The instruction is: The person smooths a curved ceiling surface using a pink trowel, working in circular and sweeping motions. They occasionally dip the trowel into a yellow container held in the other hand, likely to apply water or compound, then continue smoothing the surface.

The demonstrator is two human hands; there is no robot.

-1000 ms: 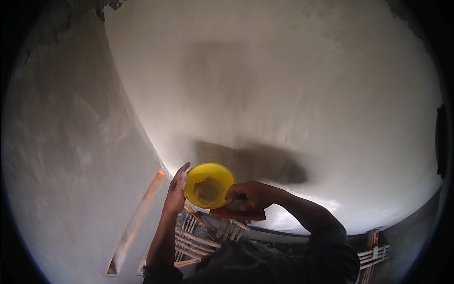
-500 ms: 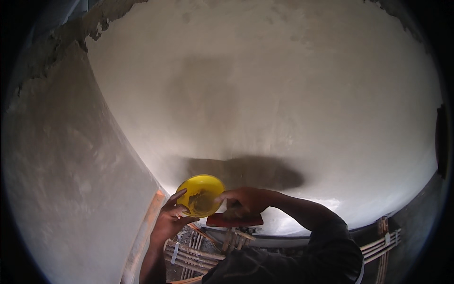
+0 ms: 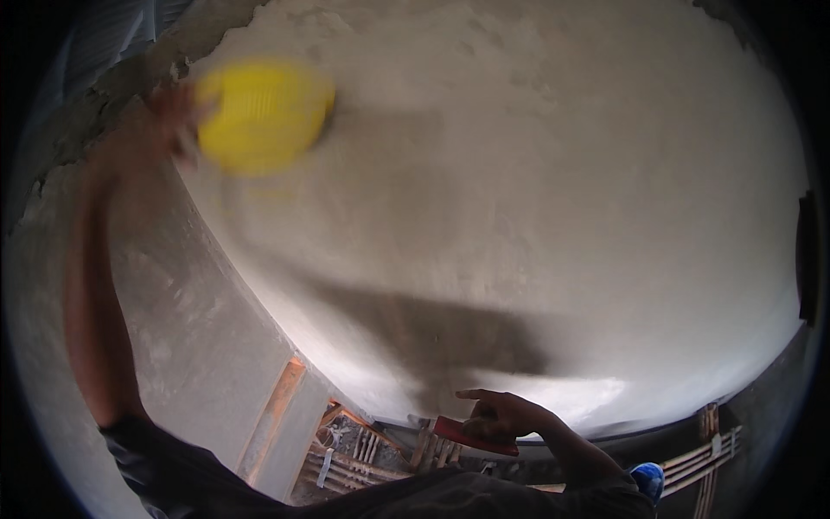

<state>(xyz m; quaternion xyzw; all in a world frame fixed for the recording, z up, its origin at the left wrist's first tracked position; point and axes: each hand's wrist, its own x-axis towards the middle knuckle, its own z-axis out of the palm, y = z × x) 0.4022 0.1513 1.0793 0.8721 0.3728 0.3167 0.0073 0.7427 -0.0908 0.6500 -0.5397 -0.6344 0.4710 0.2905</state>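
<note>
High at the upper left, my left hand (image 3: 177, 125) grips the side of a round yellow bowl (image 3: 264, 117). Motion smears both, so the exact finger positions are blurred. The bowl is tipped in front of the plastered wall (image 3: 562, 199), and its inside is hidden. Low in the middle, my right hand (image 3: 501, 417) is closed around a red plastering float (image 3: 462, 435), index finger stretched out to the left. The float's handle is mostly covered by the hand. It is held apart from the wall, near its lower edge.
A grey side wall (image 3: 207, 346) meets the plastered wall in a corner at left. Below are bamboo poles (image 3: 363, 471) lashed together, with more poles (image 3: 705, 458) at lower right. An orange-brown wooden strip (image 3: 275, 415) runs beside the corner. A blue-and-white object (image 3: 647, 480) shows beside my right arm.
My left hand has swung the yellow bowl from low centre to the upper left, tipping it over. My right hand has moved away from the bowl, down and right, with the red float.
</note>
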